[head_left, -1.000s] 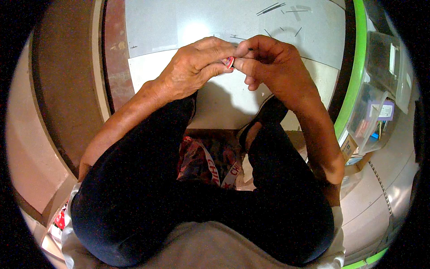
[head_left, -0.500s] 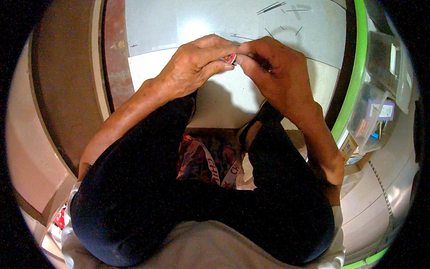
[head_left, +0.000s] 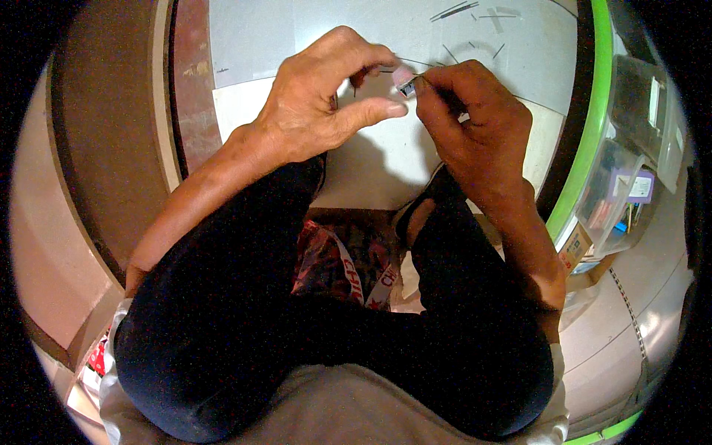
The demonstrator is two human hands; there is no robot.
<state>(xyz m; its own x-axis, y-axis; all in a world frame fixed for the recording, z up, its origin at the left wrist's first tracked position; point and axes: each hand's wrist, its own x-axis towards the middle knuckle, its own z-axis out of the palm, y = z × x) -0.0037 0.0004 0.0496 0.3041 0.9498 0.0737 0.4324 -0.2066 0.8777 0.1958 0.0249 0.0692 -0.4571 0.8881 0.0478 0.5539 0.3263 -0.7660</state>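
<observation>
My right hand [head_left: 486, 115] pinches a small thing with a pinkish top and a dark, silvery lower part [head_left: 406, 87] between thumb and forefinger. It is too small for me to tell its kind. Just left of it, my left hand [head_left: 315, 100] is open, thumb and fingers spread in a wide curve with nothing clearly between them. Both hands hover over a pale board [head_left: 252, 44] lying in front of my knees. Thin dark sticks [head_left: 454, 10] are scattered on the board's far right part.
At the right, a bright green edge [head_left: 593, 141] curves past the board. Beyond it stand clear plastic boxes [head_left: 627, 159], one with a purple-edged card and small items inside. A patterned red and dark cloth with a white strap [head_left: 334, 259] lies between my legs.
My hands have come apart. The left one has let go of the small thing and its fingers have spread; the right has moved slightly right and keeps hold of it.
</observation>
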